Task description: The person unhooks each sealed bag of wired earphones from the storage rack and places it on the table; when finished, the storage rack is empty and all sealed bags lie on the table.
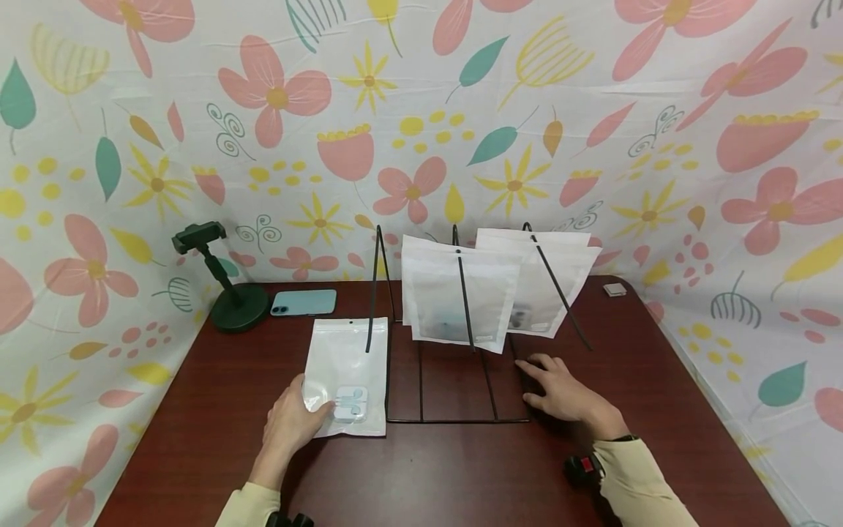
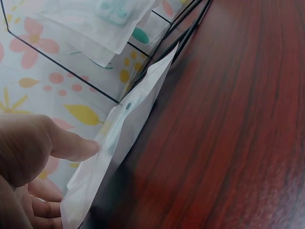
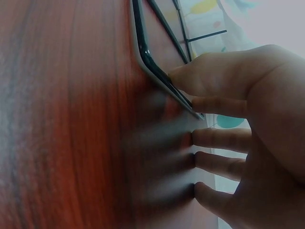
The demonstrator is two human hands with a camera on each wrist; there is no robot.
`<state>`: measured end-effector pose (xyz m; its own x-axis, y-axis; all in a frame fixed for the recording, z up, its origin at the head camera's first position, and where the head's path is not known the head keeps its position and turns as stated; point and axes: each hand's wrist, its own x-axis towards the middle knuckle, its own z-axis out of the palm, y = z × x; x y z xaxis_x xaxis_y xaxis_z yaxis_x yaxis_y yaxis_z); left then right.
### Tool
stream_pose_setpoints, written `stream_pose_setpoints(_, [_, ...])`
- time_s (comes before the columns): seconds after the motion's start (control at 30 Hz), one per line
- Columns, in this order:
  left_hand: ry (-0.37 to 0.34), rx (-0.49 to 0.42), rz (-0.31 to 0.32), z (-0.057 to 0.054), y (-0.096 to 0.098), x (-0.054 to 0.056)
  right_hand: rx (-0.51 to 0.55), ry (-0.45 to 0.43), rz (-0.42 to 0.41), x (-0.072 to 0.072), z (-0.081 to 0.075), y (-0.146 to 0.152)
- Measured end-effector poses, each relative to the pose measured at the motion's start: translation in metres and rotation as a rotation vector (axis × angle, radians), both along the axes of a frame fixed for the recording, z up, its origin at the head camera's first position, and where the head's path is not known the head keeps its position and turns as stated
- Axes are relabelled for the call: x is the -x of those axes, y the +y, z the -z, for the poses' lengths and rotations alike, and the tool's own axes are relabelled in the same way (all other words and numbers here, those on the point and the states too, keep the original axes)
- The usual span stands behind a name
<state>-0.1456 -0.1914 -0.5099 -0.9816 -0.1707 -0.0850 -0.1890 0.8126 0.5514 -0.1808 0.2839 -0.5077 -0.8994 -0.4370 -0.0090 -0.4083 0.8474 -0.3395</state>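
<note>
Pouch of glossy white plastic (image 1: pixel 345 366) grasped in the left hand (image 1: pixel 287 423), just left of a black wire rack (image 1: pixel 461 421).

Left thumb presses the pouch's face, other fingers behind its edge, beside the white earphones (image 1: pixel 351 404) showing inside; the right hand (image 1: pixel 560 389) has its fingers released, loosely extended at the rack's right-hand bar. White rectangular pouches (image 1: pixel 489 296) hang on the rack's hooks above the reddish-brown wooden desk (image 1: pixel 421 479).

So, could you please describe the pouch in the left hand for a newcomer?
On the table stands a black wire rack. Just left of its base, in the left hand, is a white pouch with earphones showing. Unlike the other pouches, it isn't hanging.
</note>
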Motion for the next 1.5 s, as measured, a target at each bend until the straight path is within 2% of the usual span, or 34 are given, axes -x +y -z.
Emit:
stream_pose_setpoints(0.37, [-0.015,0.025,0.029,-0.001,-0.003,0.003,0.0,0.008,-0.008,0.002,0.001,0.001])
stream_pose_setpoints(0.77, [0.001,0.04,0.028,0.001,-0.006,0.003,0.002,-0.008,-0.006,0.002,0.0,0.001])
stream_pose_setpoints(0.9, [0.001,0.04,0.001,-0.001,-0.005,0.002,0.0,-0.012,-0.005,0.002,0.0,0.001])
stream_pose_setpoints(1.07, [0.13,0.008,-0.013,-0.005,0.001,0.004,0.006,-0.016,0.004,0.0,-0.001,0.001])
stream_pose_setpoints(1.33, [0.337,-0.108,0.083,-0.015,0.017,0.008,-0.016,0.007,0.0,0.0,-0.002,0.002])
stream_pose_setpoints(1.5, [0.4,-0.202,0.153,-0.021,0.024,0.008,-0.049,0.026,-0.007,0.003,-0.001,0.003])
